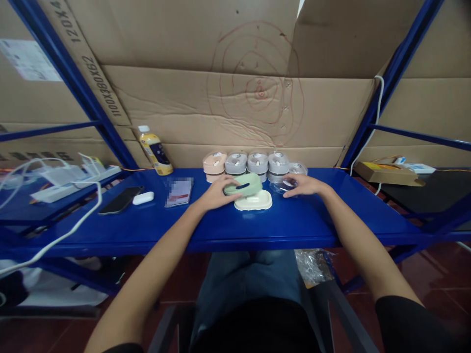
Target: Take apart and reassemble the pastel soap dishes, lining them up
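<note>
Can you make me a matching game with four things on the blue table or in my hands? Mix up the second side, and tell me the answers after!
Things:
1. Green piece
2. Small dish
3. Bottle
4. White case

Clues:
A. Beside the dark phone
B. Cream coloured, lying on the table
C. Held in the left hand
D. Near the cardboard, with a white cap

Right pairs:
1-C
2-B
3-D
4-A
</note>
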The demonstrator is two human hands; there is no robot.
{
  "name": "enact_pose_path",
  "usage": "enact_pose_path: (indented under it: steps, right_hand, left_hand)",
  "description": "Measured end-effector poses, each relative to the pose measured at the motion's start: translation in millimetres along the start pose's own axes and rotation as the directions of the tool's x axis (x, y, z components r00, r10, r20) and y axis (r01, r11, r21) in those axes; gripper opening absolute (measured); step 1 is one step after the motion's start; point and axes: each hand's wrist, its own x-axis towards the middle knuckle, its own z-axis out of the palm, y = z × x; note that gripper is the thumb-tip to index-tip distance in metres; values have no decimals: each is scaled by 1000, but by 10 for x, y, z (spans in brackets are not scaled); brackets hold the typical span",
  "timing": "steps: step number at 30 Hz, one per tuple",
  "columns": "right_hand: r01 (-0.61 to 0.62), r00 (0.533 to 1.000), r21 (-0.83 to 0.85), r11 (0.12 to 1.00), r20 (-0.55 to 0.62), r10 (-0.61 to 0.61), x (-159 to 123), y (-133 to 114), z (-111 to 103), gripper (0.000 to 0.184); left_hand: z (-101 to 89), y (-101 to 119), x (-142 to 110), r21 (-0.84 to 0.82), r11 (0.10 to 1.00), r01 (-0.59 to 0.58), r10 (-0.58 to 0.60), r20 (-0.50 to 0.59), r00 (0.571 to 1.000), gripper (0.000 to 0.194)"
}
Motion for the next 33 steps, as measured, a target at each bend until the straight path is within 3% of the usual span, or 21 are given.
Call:
enact_pose_path:
  steps: [3,7,11,17,21,33]
  right_hand:
    - [11,990,58,998,-140,-2,-10,-66,1,79]
    - [141,962,112,984,-251,-109,-1,-214,96,78]
    - [335,923,66,940,-224,-314,32,-438,281,81]
    - [461,874,-22,887,-165,-458,104,-633,560,84]
    - [461,880,-66,885,-97,-465,113,-648,656,85]
    - [338,930,-145,930,-98,-354,-51,-611,712,86]
  left_hand:
    - [155,152,6,-37,998,-59,62,65,996,50]
    - [243,239,16,-51,995,-88,94,108,990,56]
    - [243,243,29,-50,998,-40,45,99,994,69]
    - [348,222,24,-166,983,83,-63,126,990,107]
    - [466,185,7,-298,950,97,-53,153,987,130]
    - [479,177,-20,-222,972,75,-38,168,985,117]
